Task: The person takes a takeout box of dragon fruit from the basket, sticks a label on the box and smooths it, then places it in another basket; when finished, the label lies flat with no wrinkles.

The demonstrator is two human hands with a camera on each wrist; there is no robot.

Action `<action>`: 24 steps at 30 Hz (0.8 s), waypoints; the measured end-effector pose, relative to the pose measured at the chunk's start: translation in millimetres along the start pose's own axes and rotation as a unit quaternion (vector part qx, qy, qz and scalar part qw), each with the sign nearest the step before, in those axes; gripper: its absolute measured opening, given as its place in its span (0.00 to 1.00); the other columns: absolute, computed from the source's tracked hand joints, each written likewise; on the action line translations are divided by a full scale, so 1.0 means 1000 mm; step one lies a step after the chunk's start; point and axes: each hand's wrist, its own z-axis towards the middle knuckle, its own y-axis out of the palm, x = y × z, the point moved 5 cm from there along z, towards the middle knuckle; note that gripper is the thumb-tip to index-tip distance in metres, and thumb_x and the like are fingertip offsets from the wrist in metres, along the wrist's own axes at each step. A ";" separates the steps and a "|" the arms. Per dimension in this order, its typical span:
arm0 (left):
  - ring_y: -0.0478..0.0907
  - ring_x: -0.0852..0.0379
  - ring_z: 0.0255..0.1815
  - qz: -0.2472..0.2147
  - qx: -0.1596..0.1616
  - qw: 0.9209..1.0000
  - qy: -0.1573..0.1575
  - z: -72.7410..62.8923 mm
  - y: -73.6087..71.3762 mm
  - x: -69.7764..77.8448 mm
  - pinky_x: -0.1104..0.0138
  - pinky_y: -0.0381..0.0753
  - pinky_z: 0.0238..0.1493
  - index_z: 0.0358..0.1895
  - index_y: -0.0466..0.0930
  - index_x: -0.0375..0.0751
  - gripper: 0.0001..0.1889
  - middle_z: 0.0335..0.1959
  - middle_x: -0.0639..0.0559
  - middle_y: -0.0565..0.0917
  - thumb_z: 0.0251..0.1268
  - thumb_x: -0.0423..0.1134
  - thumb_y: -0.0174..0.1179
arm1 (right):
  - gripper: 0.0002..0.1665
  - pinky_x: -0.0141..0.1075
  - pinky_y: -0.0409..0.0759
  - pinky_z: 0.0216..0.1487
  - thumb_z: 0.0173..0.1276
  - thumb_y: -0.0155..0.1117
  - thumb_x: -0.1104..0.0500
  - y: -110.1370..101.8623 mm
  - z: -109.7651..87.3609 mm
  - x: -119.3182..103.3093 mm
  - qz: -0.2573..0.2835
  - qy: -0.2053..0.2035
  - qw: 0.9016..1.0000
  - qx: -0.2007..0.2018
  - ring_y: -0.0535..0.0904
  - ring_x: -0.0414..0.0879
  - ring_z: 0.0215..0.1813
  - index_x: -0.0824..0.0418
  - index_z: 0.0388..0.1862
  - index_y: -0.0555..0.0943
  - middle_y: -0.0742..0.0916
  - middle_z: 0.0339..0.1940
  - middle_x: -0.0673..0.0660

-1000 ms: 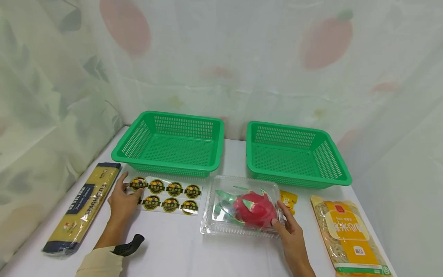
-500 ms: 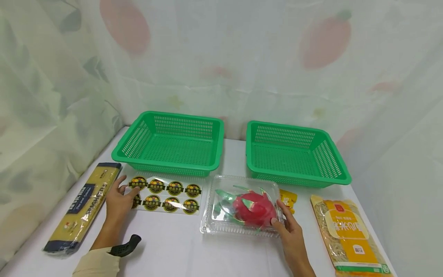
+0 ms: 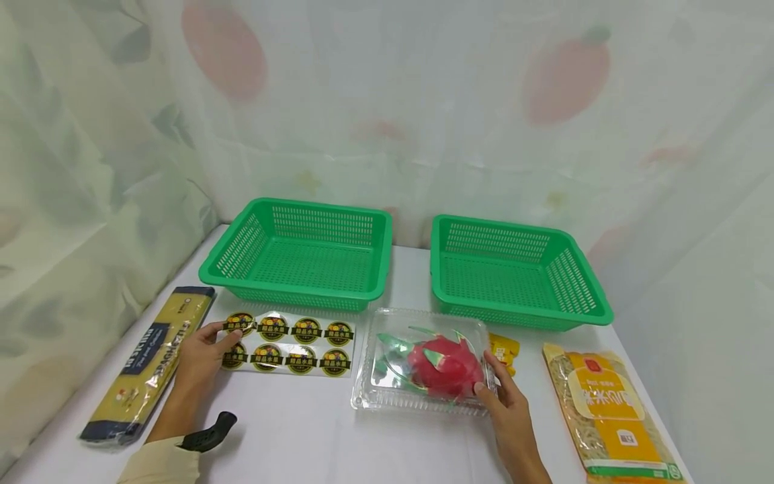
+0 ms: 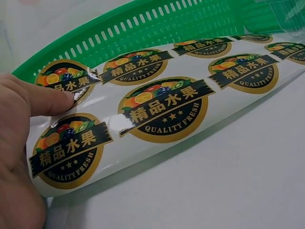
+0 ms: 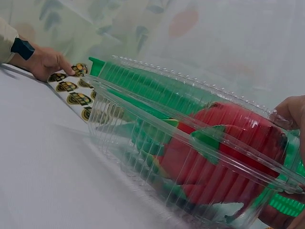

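Note:
At the left, my left hand (image 3: 202, 353) holds the left edge of a sheet of round fruit stickers (image 3: 289, 341). In the left wrist view, the thumb (image 4: 52, 101) presses on the top-left sticker, and the sheet (image 4: 119, 107) bows up from the table. My right hand (image 3: 510, 410) grips the right side of a clear plastic clamshell box (image 3: 417, 396), thumb on the lid. A red dragon fruit (image 3: 444, 364) with green scale tips lies inside the box. In the right wrist view, the lid (image 5: 157, 71) sits over the fruit.
Two green baskets stand behind, one left (image 3: 302, 296) and one right (image 3: 520, 312). A spaghetti pack (image 3: 148, 363) lies at far left and a noodle pack (image 3: 611, 410) at far right. A small yellow packet (image 3: 504, 349) is partly hidden behind the box.
My left hand has shifted left and slightly down to the sheet's edge, uncovering the lower-left sticker. My right hand and the box have stayed in place.

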 end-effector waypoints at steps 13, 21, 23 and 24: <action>0.49 0.49 0.74 -0.045 -0.009 0.999 -0.014 0.000 -0.001 -0.001 0.60 0.50 0.70 0.57 0.69 0.17 0.26 0.68 0.32 0.64 0.64 0.35 0.65 | 0.35 0.24 0.71 0.52 0.72 0.60 0.55 0.001 -0.002 0.000 -0.002 0.001 1.000 -0.003 0.62 0.53 0.66 0.50 0.76 0.61 0.63 0.74 0.48; 0.66 0.56 0.52 -0.029 0.005 1.000 0.010 0.001 -0.001 0.001 0.76 0.68 0.48 0.47 0.75 0.23 0.18 0.46 0.48 0.76 0.62 0.35 0.67 | 0.35 0.27 0.72 0.52 0.72 0.60 0.52 -0.001 -0.003 -0.004 -0.020 -0.019 0.999 -0.020 0.65 0.55 0.66 0.47 0.76 0.61 0.59 0.76 0.50; 0.68 0.58 0.45 -0.029 0.000 0.999 0.025 0.001 -0.001 0.001 0.76 0.71 0.40 0.46 0.76 0.24 0.17 0.39 0.55 0.77 0.61 0.35 0.68 | 0.36 0.29 0.74 0.51 0.72 0.60 0.51 -0.003 -0.003 -0.005 -0.033 -0.021 0.999 -0.020 0.68 0.55 0.62 0.45 0.76 0.61 0.59 0.76 0.51; 0.70 0.60 0.42 -0.029 -0.005 0.999 0.031 0.000 0.000 0.001 0.76 0.73 0.37 0.46 0.76 0.25 0.18 0.37 0.58 0.77 0.60 0.35 0.68 | 0.36 0.30 0.74 0.51 0.72 0.60 0.51 -0.004 -0.003 -0.006 -0.044 -0.023 0.999 -0.018 0.68 0.55 0.61 0.45 0.76 0.61 0.60 0.76 0.52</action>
